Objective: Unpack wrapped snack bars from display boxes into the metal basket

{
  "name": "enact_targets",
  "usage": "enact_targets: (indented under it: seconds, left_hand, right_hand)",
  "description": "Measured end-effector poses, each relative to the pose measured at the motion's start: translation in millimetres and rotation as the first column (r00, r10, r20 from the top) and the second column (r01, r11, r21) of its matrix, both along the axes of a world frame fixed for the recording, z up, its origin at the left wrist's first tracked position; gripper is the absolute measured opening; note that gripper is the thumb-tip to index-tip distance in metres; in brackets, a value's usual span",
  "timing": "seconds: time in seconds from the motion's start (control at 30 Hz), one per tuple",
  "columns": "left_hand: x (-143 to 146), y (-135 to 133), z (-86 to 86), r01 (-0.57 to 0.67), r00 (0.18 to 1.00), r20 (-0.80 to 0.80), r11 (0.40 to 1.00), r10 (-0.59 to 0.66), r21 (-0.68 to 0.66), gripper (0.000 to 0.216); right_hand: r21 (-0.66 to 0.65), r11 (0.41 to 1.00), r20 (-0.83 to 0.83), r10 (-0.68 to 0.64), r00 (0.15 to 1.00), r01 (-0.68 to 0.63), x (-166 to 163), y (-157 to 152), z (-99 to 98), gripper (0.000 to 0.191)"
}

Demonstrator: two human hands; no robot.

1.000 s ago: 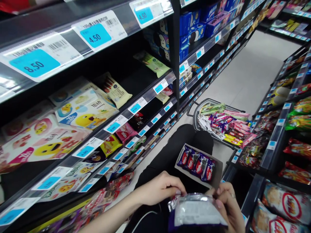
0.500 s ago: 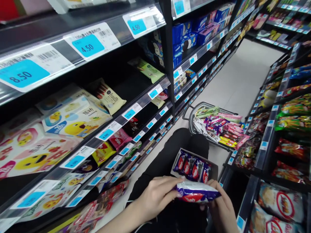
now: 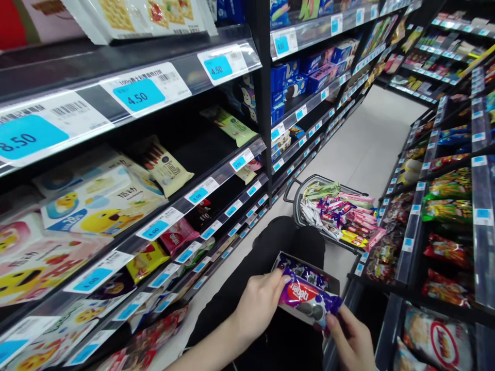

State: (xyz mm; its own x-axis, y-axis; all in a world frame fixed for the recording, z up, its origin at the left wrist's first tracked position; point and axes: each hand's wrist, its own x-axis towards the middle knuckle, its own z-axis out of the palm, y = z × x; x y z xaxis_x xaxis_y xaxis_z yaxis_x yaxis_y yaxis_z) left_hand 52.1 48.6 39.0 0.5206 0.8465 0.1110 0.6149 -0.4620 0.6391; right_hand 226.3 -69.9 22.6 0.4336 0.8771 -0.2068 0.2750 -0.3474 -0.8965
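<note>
Between my hands is a purple snack packet [image 3: 305, 299] with a red logo and round dark biscuits printed on its front. My left hand [image 3: 261, 296] pinches its left end, and my right hand [image 3: 346, 332] grips the right end between thumb and fingers. Just behind and partly below the packet sits an open cardboard box [image 3: 333, 281] on my lap. More purple packets [image 3: 305, 272] stand in a row inside it, partly hidden by the one I hold.
A shopping basket [image 3: 296, 203] full of colourful snack packets stands on the aisle floor past my knees. Shelves with blue price tags [image 3: 160, 226] run close along my left. Lower bins of bagged snacks [image 3: 441, 330] line my right.
The packet has been tipped so that its printed front now faces me, and it covers more of the box. My view has shifted slightly upward and right.
</note>
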Motion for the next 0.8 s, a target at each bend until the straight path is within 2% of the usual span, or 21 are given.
enact_targets:
  seconds: [0.07,0.17,0.27,0.37,0.43,0.47,0.53,0.63,0.7,0.8]
  left_hand:
    - [6.9,6.1,-6.9,0.007,1.000,-0.031,0.999,-0.006,0.043,0.042]
    - [15.3,18.2,-13.0,0.021,0.997,-0.072,0.999,-0.018,0.044,0.038]
    - [18.1,24.2,-16.1,0.075,0.991,-0.111,0.997,-0.074,0.007,0.026]
    - [17.2,14.4,-25.4,0.239,0.957,-0.162,0.970,-0.242,-0.038,0.012]
    - [18.0,1.9,-37.1,0.389,0.901,-0.187,0.919,-0.393,-0.059,0.004]
    - [19.7,-4.0,-43.9,0.445,0.871,-0.194,0.893,-0.450,-0.075,0.008]
    - [26.3,-11.2,-57.2,0.507,0.814,-0.243,0.850,-0.528,-0.148,0.028]
    - [41.2,-7.5,-70.8,0.498,0.757,-0.300,0.810,-0.580,-0.310,0.046]
    - [50.9,-1.0,-75.1,0.461,0.760,-0.325,0.819,-0.563,-0.342,0.052]
    - [60.8,2.9,-79.8,0.399,0.780,-0.366,0.855,-0.507,-0.332,0.057]
  right_hand:
    - [-0.035,0.999,-0.040,-0.022,0.999,0.020,6.8,1.5,-7.6,0.043]
    - [-0.015,0.998,-0.025,-0.061,0.998,0.061,26.1,9.8,-20.9,0.043]
    - [-0.003,0.993,0.028,-0.118,0.993,0.119,57.7,34.0,-39.4,0.050]
    - [-0.017,0.987,0.098,-0.159,0.982,0.161,95.2,79.7,-66.9,0.051]
    - [-0.059,0.983,0.143,-0.166,0.976,0.176,115.0,119.6,-89.4,0.037]
    - [-0.085,0.980,0.161,-0.166,0.973,0.181,121.5,140.6,-100.9,0.031]
    - [-0.131,0.975,0.181,-0.157,0.971,0.182,126.9,180.7,-122.4,0.026]
    - [-0.194,0.965,0.172,-0.141,0.975,0.173,121.7,224.8,-146.2,0.030]
    - [-0.232,0.961,0.143,-0.118,0.983,0.149,115.9,239.3,-156.0,0.032]
    - [-0.280,0.956,0.085,-0.069,0.994,0.091,112.9,242.6,-163.5,0.033]
